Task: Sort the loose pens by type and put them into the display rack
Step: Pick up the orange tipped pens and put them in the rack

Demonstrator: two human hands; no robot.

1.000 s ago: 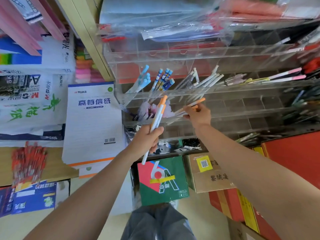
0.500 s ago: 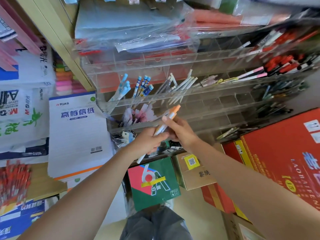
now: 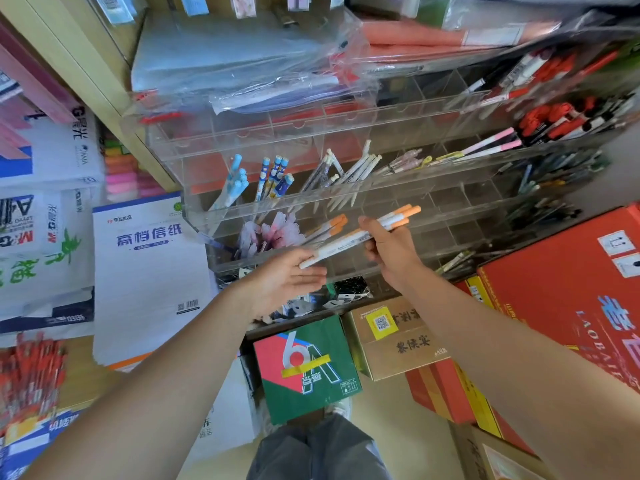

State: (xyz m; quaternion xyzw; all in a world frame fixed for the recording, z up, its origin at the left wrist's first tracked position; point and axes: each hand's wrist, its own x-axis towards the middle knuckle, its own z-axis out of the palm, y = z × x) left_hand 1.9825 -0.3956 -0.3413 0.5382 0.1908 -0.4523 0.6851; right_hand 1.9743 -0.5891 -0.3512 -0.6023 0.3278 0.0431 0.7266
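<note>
Pinching a bundle of orange-capped pens (image 3: 341, 244) at mid-barrel, the right hand (image 3: 393, 252) has its grip curled round them just in front of the display rack (image 3: 460, 206). The orange caps stick out past the fingers toward the rack and the white tips point away from it. The left hand (image 3: 280, 285) lies spread, fingers straight, under those tips before the rack's lower tier.

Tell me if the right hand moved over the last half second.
Yes. The right hand shifted rightward along the display rack, away from the pink pens.
</note>
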